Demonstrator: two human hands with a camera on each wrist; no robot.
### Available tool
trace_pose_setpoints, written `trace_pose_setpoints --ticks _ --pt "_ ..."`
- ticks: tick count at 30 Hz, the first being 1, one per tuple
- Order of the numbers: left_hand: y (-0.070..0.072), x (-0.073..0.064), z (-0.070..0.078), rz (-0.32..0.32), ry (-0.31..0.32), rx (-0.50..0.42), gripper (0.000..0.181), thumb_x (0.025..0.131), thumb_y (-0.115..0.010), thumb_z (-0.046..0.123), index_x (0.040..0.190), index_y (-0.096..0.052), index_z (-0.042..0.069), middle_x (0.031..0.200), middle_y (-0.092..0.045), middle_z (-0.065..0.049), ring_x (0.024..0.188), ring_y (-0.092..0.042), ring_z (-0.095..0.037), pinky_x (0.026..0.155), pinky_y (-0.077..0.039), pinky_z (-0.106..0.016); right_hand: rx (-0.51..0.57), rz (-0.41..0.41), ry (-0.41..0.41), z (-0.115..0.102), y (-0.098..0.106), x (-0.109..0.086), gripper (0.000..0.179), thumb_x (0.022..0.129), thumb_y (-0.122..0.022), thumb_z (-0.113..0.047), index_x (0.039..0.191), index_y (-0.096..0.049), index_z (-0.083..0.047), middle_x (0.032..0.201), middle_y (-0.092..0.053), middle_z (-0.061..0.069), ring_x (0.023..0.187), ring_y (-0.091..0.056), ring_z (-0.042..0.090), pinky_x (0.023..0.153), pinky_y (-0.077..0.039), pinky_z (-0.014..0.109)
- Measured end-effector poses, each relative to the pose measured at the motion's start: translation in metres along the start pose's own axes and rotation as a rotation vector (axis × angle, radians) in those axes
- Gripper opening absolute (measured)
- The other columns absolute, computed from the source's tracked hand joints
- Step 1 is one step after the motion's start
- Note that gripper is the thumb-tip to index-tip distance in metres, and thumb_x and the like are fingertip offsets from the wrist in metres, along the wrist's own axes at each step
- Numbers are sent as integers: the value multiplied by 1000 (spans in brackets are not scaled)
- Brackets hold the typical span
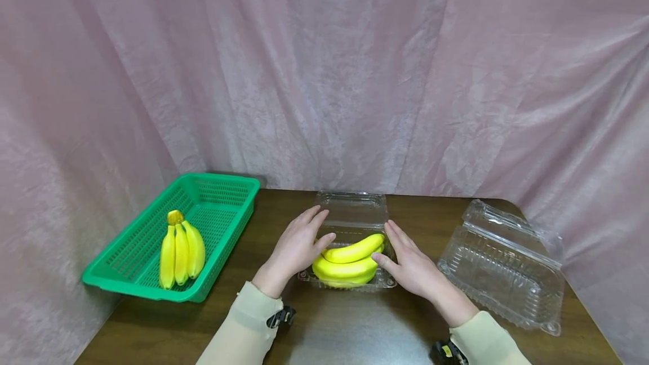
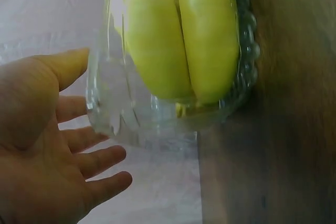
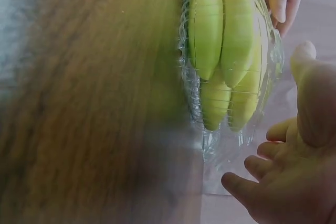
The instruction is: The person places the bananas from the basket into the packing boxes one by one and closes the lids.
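yellow bananas, head view: one bunch [image 1: 350, 269] lies in a clear container [image 1: 389, 281] mid-surface [image 1: 355, 325], the lid [image 1: 355, 207] laid back toward the pink curtain [image 1: 355, 72].
hands, head view: left hand [image 1: 301, 244] and right hand [image 1: 413, 263] flank that container — each grip spread, fingers pointing away from the wearer.
green basket, head view: the basket [image 1: 223, 216] stands at left, a second bunch [image 1: 181, 252] inside, stem end toward the back.
second container, head view: clear too [image 1: 507, 275], at right, lid unfolded.
left wrist view: fingers spread, thumb just beside the container wall — touching or not, i cannot tell.
right wrist view: fingers spread, apart from the container; banana tips show through its ribbed wall.
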State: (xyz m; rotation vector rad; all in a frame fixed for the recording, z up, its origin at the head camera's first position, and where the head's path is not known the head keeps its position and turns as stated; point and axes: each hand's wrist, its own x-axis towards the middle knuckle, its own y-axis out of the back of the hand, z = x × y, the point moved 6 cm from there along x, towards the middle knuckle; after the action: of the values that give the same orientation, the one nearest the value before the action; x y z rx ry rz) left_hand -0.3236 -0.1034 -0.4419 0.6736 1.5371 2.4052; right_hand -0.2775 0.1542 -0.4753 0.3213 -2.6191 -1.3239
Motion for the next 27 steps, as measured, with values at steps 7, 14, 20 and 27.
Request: trace_pose_setpoints --ticks 7,14,20,27 --pt "-3 7 -16 -9 66 -24 68 112 -66 43 167 -48 6 174 -39 -21 160 -39 -39 127 -33 -59 0 35 -31 5 3 12 96 113 -50 -63 175 -15 2 182 -11 23 165 -18 47 127 -25 69" --pt "-8 12 -28 -48 138 -58 71 113 -63 46 170 -44 8 177 -34 -19 159 -39 -41 126 -36 -61 18 8 -66 6 2 21 93 115 -48 -60 175 -15 3 182 -11 25 166 -17 47 128 -24 67" --pt "-14 20 -35 -57 189 -87 71 113 -62 48 169 -44 8 177 -35 -18 159 -40 -40 124 -39 -61 30 15 -79 7 2 27 93 115 -45 -62 174 -16 5 181 -11 26 165 -17 47 128 -23 67" --pt "-23 26 -43 -80 219 -127 72 113 -61 49 169 -44 6 176 -35 -21 157 -42 -41 123 -39 -62 69 -1 -119 10 0 35 97 114 -39 -67 174 -11 4 182 -9 26 166 -14 47 130 -20 67"
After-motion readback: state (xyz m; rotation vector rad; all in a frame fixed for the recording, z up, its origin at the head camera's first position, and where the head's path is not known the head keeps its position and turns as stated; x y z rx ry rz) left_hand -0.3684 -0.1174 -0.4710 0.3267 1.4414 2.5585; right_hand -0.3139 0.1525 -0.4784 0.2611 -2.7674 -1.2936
